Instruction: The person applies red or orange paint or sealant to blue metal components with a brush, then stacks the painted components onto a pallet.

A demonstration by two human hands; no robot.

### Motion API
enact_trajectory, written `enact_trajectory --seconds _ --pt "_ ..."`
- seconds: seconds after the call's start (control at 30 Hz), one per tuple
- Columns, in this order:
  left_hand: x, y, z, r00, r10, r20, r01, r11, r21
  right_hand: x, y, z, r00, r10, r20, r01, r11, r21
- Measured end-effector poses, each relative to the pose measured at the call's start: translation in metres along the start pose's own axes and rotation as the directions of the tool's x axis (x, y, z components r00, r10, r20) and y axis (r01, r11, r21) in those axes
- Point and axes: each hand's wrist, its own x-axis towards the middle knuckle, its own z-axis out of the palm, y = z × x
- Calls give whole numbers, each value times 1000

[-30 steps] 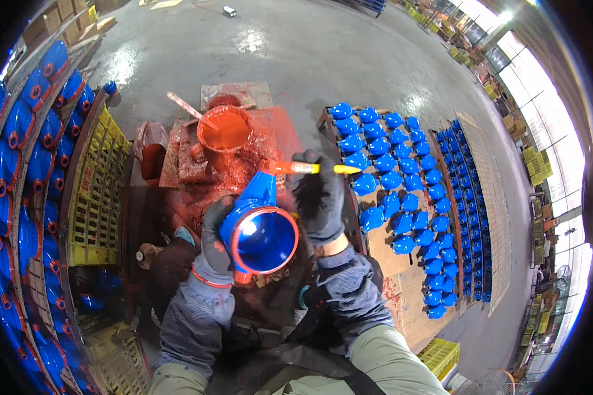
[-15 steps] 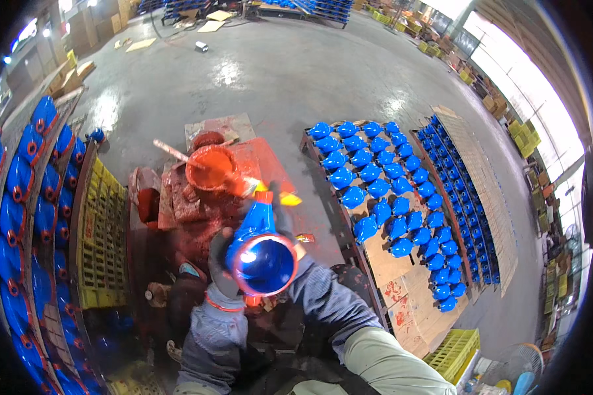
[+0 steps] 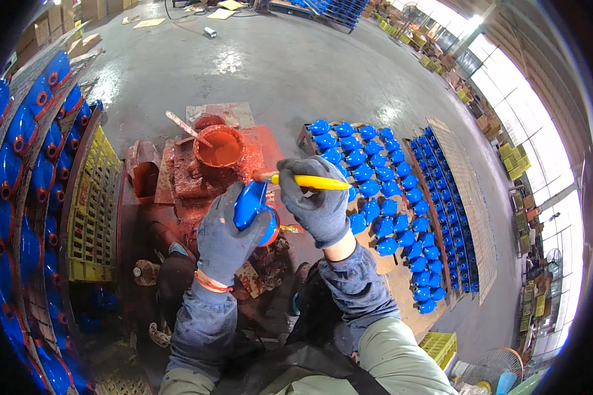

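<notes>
My left hand (image 3: pixel 224 237), in a grey glove, grips a glossy blue hollow metal casting (image 3: pixel 249 204) with a red rim. The casting is tilted, so its wide mouth no longer faces up at me. A paintbrush (image 3: pixel 317 182) with a yellow handle is pinched in my gloved right hand (image 3: pixel 321 210). Its red-stained bristles are at the casting's narrow far end; whether they touch is hard to tell. Just beyond my hands stands a pot of red paint (image 3: pixel 197 157), with a paint-smeared stick (image 3: pixel 180 124) leaning in it.
The pot rests on a red-splattered work surface (image 3: pixel 265 141). On the right, a cardboard-covered pallet (image 3: pixel 402 283) bears rows of blue castings, with a further rack (image 3: pixel 441 204) beyond. Stacked blue castings (image 3: pixel 20 131) and a yellow crate (image 3: pixel 92 210) stand at the left. A fan (image 3: pixel 501 365) is at lower right.
My left hand has turned the casting, swinging its open mouth from facing me to tilted aside. My right hand has come off the casting's side and now holds the brush against or near its end.
</notes>
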Motion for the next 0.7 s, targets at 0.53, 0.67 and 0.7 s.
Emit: enact_trajectory --seconds 0.53,0.67,0.7 --pt "-24 -36 30 754 -163 636 456 -566 -687 -62 73 37 818 568 93 -393 434 810" --pt "-12 -8 27 819 85 567 500 -590 -633 -63 95 34 607 782 144 -299 57 952" --pt "-8 -2 21 825 -46 564 508 -381 -773 -65 100 31 624 770 132 -287 70 955"
